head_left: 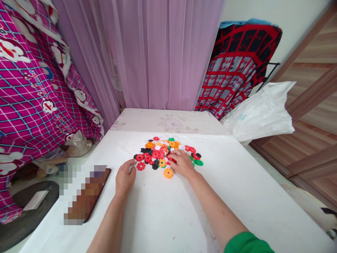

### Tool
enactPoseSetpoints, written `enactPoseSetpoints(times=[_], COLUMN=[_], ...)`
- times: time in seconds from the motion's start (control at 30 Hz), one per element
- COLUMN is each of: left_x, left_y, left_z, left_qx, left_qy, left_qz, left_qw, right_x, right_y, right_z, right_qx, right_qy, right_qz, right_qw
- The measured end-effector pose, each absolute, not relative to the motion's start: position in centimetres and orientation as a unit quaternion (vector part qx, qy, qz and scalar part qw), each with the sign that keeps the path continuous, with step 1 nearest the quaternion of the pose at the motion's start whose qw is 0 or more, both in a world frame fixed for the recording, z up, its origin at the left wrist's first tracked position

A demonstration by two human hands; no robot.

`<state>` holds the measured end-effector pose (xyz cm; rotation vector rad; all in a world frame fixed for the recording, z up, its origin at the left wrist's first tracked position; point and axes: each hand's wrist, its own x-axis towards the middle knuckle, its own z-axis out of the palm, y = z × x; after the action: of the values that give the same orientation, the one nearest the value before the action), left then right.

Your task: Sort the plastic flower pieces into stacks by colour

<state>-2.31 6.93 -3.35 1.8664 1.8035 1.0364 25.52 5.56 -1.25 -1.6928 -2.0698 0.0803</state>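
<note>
A pile of small flower-shaped plastic discs (160,151) in red, orange, black, white and green lies on the white table (163,211). My right hand (182,163) rests on the pile's right side, fingers curled, pinching a red disc (172,159). My left hand (125,177) lies on the table just left of the pile, fingers curled loosely; whether they hold anything is hidden. A single red disc (140,166) sits beside its fingertips. An orange disc (168,173) lies apart at the near edge of the pile.
A dark flat device (91,196), partly blurred out, lies at the table's left. A white plastic bag (260,112) sits at the right rear. Purple curtains (158,52) hang behind. Patterned fabric fills the left side, and a red-black blanket (237,66) is draped at the right.
</note>
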Motion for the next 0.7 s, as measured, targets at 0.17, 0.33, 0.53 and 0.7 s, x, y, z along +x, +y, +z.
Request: enactPoseSetpoints(times=[0.17,0.33,0.53,0.7], left_x=[-2.3,-2.2,-2.2,-2.1], left_y=[6.8,6.8,6.9,6.8], left_z=[-3.4,-3.6,-3.7,-3.5], left_qx=[0.658,0.658,0.66,0.662], left_qy=[0.637,0.631,0.628,0.628], left_qz=[0.362,0.374,0.379,0.377], left_qw=[0.172,0.168,0.165,0.161], right_x=[24.3,21.0,20.1,22.3], right_y=[5.0,5.0,5.4,4.4], right_z=[0.3,1.5,1.7,2.2], right_qx=[-0.639,-0.657,-0.682,-0.717], right_qy=[-0.738,-0.744,-0.721,-0.662], right_qz=[0.033,0.043,0.062,0.13], right_qw=[0.215,0.117,0.107,0.175])
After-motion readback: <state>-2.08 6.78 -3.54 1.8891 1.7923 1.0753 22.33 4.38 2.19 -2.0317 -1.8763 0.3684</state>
